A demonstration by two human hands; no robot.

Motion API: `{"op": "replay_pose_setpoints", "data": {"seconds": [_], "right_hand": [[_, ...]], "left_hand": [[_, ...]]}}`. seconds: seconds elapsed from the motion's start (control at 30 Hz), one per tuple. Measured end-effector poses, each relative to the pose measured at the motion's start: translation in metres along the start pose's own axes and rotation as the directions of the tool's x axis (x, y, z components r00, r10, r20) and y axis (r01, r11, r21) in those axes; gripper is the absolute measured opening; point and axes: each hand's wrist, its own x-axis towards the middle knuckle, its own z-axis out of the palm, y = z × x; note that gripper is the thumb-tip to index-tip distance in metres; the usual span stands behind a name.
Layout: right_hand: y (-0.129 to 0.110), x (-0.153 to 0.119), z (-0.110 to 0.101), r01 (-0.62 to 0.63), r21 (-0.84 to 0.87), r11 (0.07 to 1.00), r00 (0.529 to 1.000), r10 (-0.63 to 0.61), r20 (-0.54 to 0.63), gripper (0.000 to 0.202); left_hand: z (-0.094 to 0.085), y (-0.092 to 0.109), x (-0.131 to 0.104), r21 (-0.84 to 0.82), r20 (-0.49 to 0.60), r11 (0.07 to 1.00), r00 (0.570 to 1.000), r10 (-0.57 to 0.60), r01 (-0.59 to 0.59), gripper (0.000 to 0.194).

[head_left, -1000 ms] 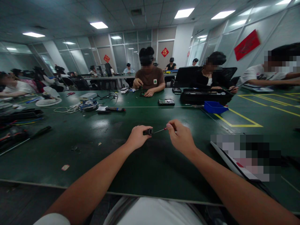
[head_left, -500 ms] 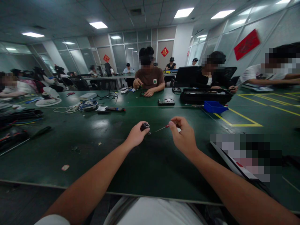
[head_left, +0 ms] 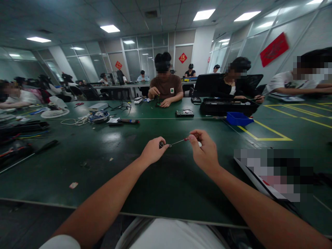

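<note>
Above the green tabletop, my left hand (head_left: 153,150) is closed around a small dark round part (head_left: 161,144) with a light rim, mostly covered by my fingers. A small metallic bit sticks out of it past my thumb; its kind is too small to make out. My right hand (head_left: 204,148) pinches a thin screwdriver (head_left: 178,141) by its red handle, the shaft pointing left. The screwdriver's tip meets the metallic bit at my left thumb, as far as I can see.
A pixelated packet (head_left: 269,176) lies to my right. Farther off are a blue bin (head_left: 238,118), a hard drive (head_left: 184,113), a long black housing (head_left: 228,105) and a cabled clutter (head_left: 98,117) at left. A co-worker (head_left: 166,84) works across the table.
My left hand has moved slightly right and turned the dark part, so its round face shows less. The screwdriver tip, apart from it before, now reaches it. My right hand has hardly moved.
</note>
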Motion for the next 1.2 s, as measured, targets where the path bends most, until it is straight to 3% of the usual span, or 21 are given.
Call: {"op": "replay_pose_setpoints", "data": {"seconds": [0.13, 0.27, 0.43, 0.57, 0.77, 0.87, 1.0, 1.07, 1.2], "right_hand": [[0.0, -0.001, 0.0, 0.013, -0.004, 1.0, 1.0, -0.013, -0.012, 0.018], [0.001, -0.001, 0.001, 0.016, -0.009, 1.0, 1.0, -0.016, -0.014, 0.019], [0.0, -0.001, 0.001, 0.021, 0.004, 1.0, 1.0, -0.02, -0.01, 0.017], [-0.001, -0.001, 0.0, 0.02, 0.005, 1.0, 1.0, -0.02, 0.0, 0.017], [0.001, -0.001, -0.001, 0.041, 0.014, 0.999, 0.999, -0.041, 0.004, 0.017], [0.001, -0.001, 0.0, 0.043, 0.012, 0.999, 0.999, -0.043, 0.022, 0.015], [0.002, -0.002, 0.0, 0.044, 0.012, 0.999, 0.998, -0.044, 0.033, 0.016], [0.002, -0.002, 0.0, 0.053, 0.028, 0.998, 0.998, -0.054, 0.03, 0.016], [0.003, -0.002, 0.001, 0.056, 0.032, 0.998, 0.998, -0.056, 0.026, 0.017]], "left_hand": [[0.019, -0.002, 0.008, 0.238, 0.09, 0.964, 0.991, 0.103, -0.122, 0.037], [0.033, -0.003, 0.017, 0.334, 0.183, 0.92, 0.972, 0.148, -0.203, 0.04], [0.025, -0.002, 0.019, 0.299, 0.224, 0.939, 0.969, 0.106, -0.172, 0.025], [0.017, -0.004, 0.016, 0.249, 0.208, 0.959, 0.974, 0.086, -0.138, 0.035], [0.007, -0.01, 0.017, 0.202, 0.212, 0.974, 0.975, 0.061, -0.105, 0.027], [-0.006, -0.015, 0.019, 0.111, 0.163, 0.992, 0.986, 0.048, -0.066, 0.03], [-0.031, -0.021, 0.022, -0.147, 0.036, 0.978, 0.989, -0.143, 0.146, 0.027], [-0.046, -0.025, 0.022, -0.322, -0.022, 0.92, 0.97, -0.242, 0.222, 0.023], [-0.082, -0.046, 0.018, -0.607, -0.098, 0.75, 0.912, -0.398, 0.262, 0.026]]}}
